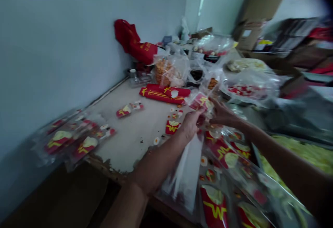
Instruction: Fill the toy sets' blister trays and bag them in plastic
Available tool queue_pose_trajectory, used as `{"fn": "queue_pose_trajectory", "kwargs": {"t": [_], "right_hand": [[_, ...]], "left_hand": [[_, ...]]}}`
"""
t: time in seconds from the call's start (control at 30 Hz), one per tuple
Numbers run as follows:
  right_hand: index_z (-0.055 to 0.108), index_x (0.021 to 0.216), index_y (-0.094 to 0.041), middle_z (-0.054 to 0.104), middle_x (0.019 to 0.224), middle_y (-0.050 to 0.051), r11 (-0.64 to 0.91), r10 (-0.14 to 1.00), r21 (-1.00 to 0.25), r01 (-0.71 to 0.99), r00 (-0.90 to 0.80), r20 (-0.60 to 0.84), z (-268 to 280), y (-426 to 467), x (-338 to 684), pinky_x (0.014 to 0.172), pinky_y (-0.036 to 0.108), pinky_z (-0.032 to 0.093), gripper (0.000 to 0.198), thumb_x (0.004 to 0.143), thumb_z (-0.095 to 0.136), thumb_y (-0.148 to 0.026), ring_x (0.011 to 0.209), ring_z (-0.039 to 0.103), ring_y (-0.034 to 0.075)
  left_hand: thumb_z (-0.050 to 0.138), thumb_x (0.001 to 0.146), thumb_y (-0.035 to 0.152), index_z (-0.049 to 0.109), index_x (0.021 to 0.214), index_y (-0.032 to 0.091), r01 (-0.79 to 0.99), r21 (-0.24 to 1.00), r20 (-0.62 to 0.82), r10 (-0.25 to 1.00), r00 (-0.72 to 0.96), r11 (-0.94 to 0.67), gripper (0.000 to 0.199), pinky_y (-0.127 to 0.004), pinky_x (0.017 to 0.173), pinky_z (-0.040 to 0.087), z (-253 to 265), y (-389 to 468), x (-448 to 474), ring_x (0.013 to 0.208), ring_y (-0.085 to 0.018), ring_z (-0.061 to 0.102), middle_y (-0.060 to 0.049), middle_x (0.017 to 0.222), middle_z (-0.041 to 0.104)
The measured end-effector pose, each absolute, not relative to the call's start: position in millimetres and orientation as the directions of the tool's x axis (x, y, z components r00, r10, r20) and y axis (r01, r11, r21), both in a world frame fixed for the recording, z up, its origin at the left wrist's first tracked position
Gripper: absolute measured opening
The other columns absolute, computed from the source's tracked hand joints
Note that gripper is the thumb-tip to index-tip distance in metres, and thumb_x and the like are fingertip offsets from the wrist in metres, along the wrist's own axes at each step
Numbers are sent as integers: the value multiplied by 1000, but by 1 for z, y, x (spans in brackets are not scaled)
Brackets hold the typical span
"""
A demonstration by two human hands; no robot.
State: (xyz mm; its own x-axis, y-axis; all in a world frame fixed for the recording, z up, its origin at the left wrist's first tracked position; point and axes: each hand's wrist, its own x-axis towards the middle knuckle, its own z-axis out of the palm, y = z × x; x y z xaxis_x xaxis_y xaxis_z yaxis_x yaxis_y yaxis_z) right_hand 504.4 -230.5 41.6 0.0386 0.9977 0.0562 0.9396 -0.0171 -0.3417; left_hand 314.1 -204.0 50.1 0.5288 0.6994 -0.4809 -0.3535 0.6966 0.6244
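Between my hands, over the middle of the table, is a clear plastic bag (200,101) with a red and yellow piece inside. My left hand (193,121) is closed on the bag's near side. From the right, my right hand (222,113) grips the bag's other edge with bent fingers; motion blurs the fingertips. Just left of my left hand lie a red fries-carton piece (172,126) with a yellow zigzag and several tiny food-shaped pieces. A small fried-egg piece (156,140) rests nearer the edge. White strips in clear plastic (189,169) lie below my hands.
Filled clear packets (85,145) overlap at the table's left corner; a single packet (129,109) lies farther in. Behind are stacked red cartons (162,94) and bags of small pieces (169,72). Long printed packets (214,203) cover the front right, beside a tray of pale-yellow pieces (301,151).
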Motion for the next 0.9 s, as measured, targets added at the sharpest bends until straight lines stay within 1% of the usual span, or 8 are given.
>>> {"fn": "queue_pose_trajectory", "kwargs": {"t": [0.1, 0.2, 0.27, 0.33, 0.43, 0.57, 0.73, 0.9], "right_hand": [[13, 166, -23, 53, 136, 18, 206, 977, -387, 899, -167, 132, 62, -203, 460, 86, 44, 51, 127, 62, 85, -29, 103, 63, 33], [31, 162, -23, 59, 131, 16, 431, 900, -362, 826, -425, 102, 73, -164, 379, 93, 45, 49, 123, 53, 88, -23, 110, 60, 37], [51, 151, -24, 65, 124, 12, 543, 813, -412, 732, -581, 39, 69, -137, 317, 94, 42, 49, 112, 47, 91, -18, 109, 61, 35], [68, 134, -21, 71, 115, 7, 536, 794, -477, 697, -608, 5, 59, -113, 262, 97, 39, 47, 93, 44, 91, -12, 108, 62, 30], [69, 126, -12, 72, 123, 4, 493, 826, -523, 695, -562, 32, 45, -86, 217, 103, 34, 44, 68, 61, 87, -21, 117, 61, 24], [36, 155, -9, 35, 164, 15, 654, 745, -208, 728, -668, 5, 53, -80, 259, 120, 43, 26, 108, 66, 90, -35, 147, 32, 34], [48, 151, -14, 54, 150, 13, 400, 908, -122, 908, -410, -80, 108, -186, 424, 118, 46, 35, 81, 85, 76, -50, 137, 49, 30], [19, 165, -24, 53, 148, 18, 36, 977, -201, 979, -76, -197, 94, -366, 488, 103, 48, 47, 123, 68, 86, -62, 127, 56, 37]], "left_hand": [[83, 79, 36, 64, 114, 19, -345, 820, -314, 863, 396, 457, 44, -26, 70, 51, 58, -206, 244, 75, -14, 67, -6, 97, 72], [75, 85, 48, 48, 137, 24, -105, 994, -48, 985, -163, 31, 64, -32, 88, 53, 57, -206, 138, 103, -19, 68, -10, 123, 67], [73, 86, 49, 40, 146, 21, 358, 916, 344, 810, -475, -179, 74, -38, 103, 48, 48, -199, 72, 124, -24, 58, -16, 140, 56], [79, 79, 51, 42, 148, 18, 724, 641, 562, 797, -220, -252, 85, -45, 116, 37, 31, -185, 27, 139, -31, 46, -18, 150, 49], [76, 81, 52, 42, 151, 19, 882, 265, 365, 887, 283, -390, 85, -52, 120, 29, 4, -158, 11, 144, -37, 39, -19, 155, 45], [56, 96, 52, 19, 162, 26, 907, -17, 199, 888, 415, -420, 81, -69, 114, 21, -12, -127, 36, 147, -43, 28, -20, 166, 29], [22, 100, 68, 22, 160, 22, 950, -32, 197, 930, 311, -311, 75, -70, 111, 19, -12, -71, 35, 143, -44, 28, -23, 167, 18], [11, 89, 84, 17, 160, 22, 972, 12, 128, 964, 232, -236, 94, -78, 108, 10, -5, -30, 20, 148, -50, 17, -22, 171, 2]]}}
